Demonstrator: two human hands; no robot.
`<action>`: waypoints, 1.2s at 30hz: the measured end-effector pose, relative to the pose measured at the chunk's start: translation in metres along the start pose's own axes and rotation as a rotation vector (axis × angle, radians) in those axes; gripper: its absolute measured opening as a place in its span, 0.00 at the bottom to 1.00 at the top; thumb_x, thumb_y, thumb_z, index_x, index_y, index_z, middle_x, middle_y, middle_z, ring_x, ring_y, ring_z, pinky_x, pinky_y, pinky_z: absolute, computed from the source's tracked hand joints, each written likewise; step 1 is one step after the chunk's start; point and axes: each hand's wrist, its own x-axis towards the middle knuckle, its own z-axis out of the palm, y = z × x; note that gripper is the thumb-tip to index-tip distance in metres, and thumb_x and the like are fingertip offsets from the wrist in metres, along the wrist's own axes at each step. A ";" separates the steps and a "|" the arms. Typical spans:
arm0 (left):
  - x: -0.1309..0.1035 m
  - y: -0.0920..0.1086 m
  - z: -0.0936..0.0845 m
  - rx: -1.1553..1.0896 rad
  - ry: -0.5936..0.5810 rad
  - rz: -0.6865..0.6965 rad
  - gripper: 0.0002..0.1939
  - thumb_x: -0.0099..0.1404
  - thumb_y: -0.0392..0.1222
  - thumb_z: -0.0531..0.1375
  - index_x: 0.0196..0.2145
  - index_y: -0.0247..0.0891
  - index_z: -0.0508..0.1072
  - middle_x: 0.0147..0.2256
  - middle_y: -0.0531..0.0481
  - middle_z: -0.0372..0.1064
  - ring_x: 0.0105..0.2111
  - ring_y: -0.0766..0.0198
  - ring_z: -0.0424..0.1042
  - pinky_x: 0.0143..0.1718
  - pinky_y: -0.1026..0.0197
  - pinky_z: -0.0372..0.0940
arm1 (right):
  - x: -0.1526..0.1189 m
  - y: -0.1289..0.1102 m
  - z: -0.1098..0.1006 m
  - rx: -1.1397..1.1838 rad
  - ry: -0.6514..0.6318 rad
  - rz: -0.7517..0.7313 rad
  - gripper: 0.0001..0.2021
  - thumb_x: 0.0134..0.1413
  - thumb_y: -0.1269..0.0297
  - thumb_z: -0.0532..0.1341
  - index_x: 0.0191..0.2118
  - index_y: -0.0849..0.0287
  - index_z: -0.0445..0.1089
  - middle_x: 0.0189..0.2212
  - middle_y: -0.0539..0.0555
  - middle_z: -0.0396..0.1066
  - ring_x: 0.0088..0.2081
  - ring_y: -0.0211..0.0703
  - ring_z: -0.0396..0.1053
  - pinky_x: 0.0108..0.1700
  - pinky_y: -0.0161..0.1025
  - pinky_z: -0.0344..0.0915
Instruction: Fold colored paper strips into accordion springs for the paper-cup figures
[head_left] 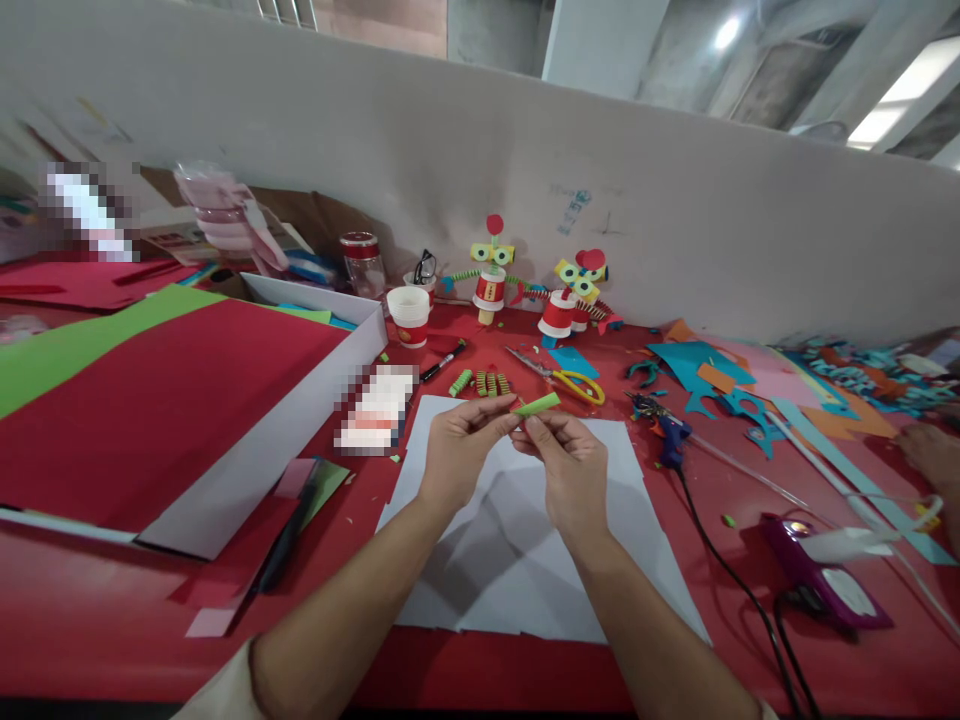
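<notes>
left sleeve point(219, 688): pale beige | right sleeve point(766, 711): pale | forearms point(337, 598): bare

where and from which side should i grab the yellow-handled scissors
Probably by the yellow handle loops, coming from the near right with the right hand, once it lets go of the green paper strip. The scissors lie on the red table with the loops to the right, while the pointed blades reach away to the left.
</notes>
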 end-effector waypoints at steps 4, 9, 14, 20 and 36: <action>-0.001 -0.001 0.002 -0.042 -0.002 -0.014 0.13 0.48 0.38 0.70 0.34 0.39 0.80 0.30 0.50 0.77 0.31 0.65 0.73 0.38 0.62 0.68 | 0.000 -0.001 0.001 0.027 0.019 0.035 0.07 0.44 0.62 0.69 0.30 0.59 0.74 0.23 0.49 0.75 0.26 0.36 0.73 0.34 0.36 0.73; -0.001 -0.002 0.003 -0.114 -0.009 -0.041 0.12 0.48 0.38 0.70 0.34 0.39 0.80 0.30 0.51 0.77 0.30 0.68 0.72 0.38 0.64 0.67 | 0.001 -0.002 0.006 0.075 0.023 0.085 0.09 0.41 0.61 0.70 0.28 0.60 0.73 0.21 0.48 0.73 0.24 0.35 0.71 0.31 0.35 0.71; 0.003 0.002 0.000 -0.147 0.011 -0.128 0.13 0.45 0.37 0.71 0.32 0.37 0.80 0.28 0.50 0.76 0.30 0.68 0.72 0.39 0.62 0.67 | 0.006 -0.002 -0.001 -0.033 -0.034 0.075 0.11 0.46 0.58 0.67 0.31 0.60 0.72 0.23 0.50 0.73 0.26 0.38 0.72 0.34 0.40 0.72; 0.008 0.015 -0.007 -0.126 -0.030 -0.258 0.12 0.44 0.36 0.70 0.29 0.34 0.79 0.28 0.48 0.75 0.29 0.66 0.73 0.39 0.60 0.68 | 0.017 -0.012 -0.024 -0.573 -0.131 -0.601 0.10 0.54 0.65 0.62 0.42 0.49 0.73 0.48 0.56 0.65 0.46 0.47 0.68 0.45 0.47 0.70; 0.008 0.014 -0.010 0.001 -0.101 -0.211 0.12 0.41 0.37 0.71 0.26 0.35 0.76 0.25 0.50 0.74 0.27 0.66 0.71 0.34 0.61 0.67 | 0.022 -0.014 -0.028 -0.781 -0.270 -0.764 0.06 0.54 0.67 0.63 0.33 0.48 0.77 0.50 0.55 0.63 0.54 0.51 0.61 0.49 0.49 0.65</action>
